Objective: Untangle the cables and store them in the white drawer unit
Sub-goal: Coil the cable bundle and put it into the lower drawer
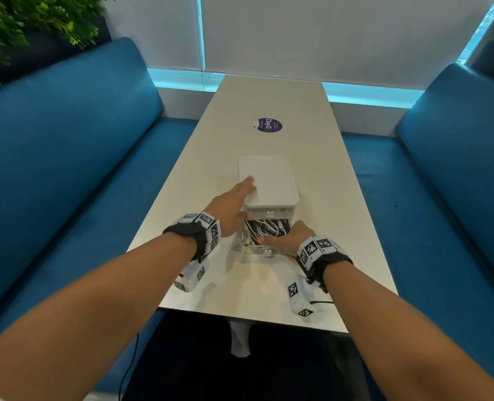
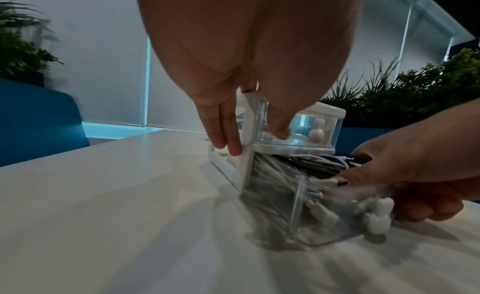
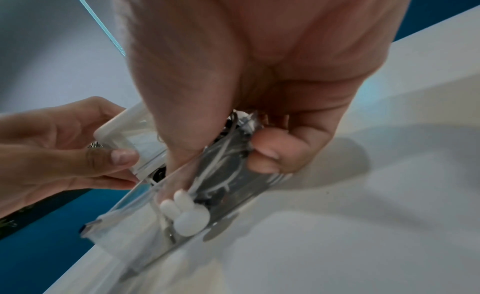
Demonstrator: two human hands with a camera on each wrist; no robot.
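Note:
A white drawer unit [image 1: 269, 180] stands mid-table. Its lower clear drawer [image 1: 264, 250] is pulled out toward me and holds a bundle of white and black cables [image 1: 264, 228]. My left hand [image 1: 234, 202] grips the unit, fingers [image 2: 226, 138] along its left side and thumb on the upper drawer front. My right hand [image 1: 286, 240] grips the lower drawer [image 2: 337, 214] at its front right, thumb over the cables [image 2: 280, 175], fingers [image 3: 270, 154] curled on the clear front beside the white bunny knob [image 3: 187, 216]. The upper drawer is closed.
The long white table [image 1: 321, 175] carries a purple round sticker [image 1: 268, 125] beyond the unit. Blue benches [image 1: 66, 169] run along both sides, with plants [image 1: 22, 30] behind the left one. A window blind closes the far end.

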